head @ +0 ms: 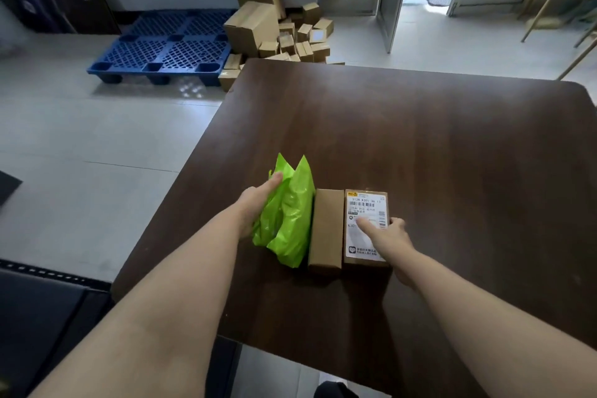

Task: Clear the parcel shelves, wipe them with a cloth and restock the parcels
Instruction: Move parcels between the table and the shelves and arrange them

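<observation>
Fingers (366,223) of both outstretched hands press a parcel row together, green bag (287,220) to labelled box (366,236).

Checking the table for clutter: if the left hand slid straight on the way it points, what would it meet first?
Nothing, as far as I can tell. The left hand points up and right along the green bag; beyond it only bare table shows. Depth is uncertain.
</observation>
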